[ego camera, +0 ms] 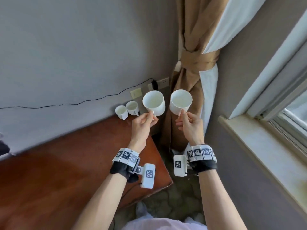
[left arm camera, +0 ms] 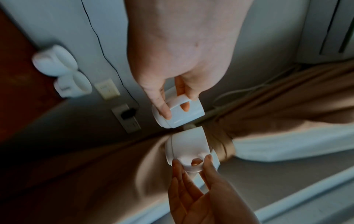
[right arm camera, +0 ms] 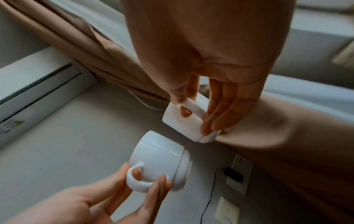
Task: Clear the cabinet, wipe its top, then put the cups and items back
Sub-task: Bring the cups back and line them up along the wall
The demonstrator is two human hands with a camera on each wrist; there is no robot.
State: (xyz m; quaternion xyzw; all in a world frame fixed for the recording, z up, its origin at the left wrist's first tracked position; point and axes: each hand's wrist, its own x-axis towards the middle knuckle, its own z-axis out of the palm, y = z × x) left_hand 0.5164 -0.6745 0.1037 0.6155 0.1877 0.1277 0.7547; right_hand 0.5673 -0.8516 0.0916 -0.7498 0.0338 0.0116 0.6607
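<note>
My left hand (ego camera: 146, 121) pinches the handle of a white cup (ego camera: 154, 103) and holds it in the air over the far right corner of the red-brown cabinet top (ego camera: 66, 163). To its right my right hand (ego camera: 186, 122) pinches the handle of a second white cup (ego camera: 180, 102), held beyond the cabinet's edge in front of the curtain. Both cups tilt their mouths toward me and look empty. The wrist views show a forefinger through each handle: left cup (left arm camera: 180, 111), right cup (right arm camera: 188, 121). Two smaller white cups (ego camera: 127, 109) stand at the cabinet's back corner against the wall.
A tied tan and white curtain (ego camera: 196, 63) hangs right of the cabinet. Wall sockets (ego camera: 159, 83) with a black plug and cable sit just behind the cups. A window sill (ego camera: 259, 146) runs along the right. Patterned floor (ego camera: 179, 200) lies below the cabinet's right edge.
</note>
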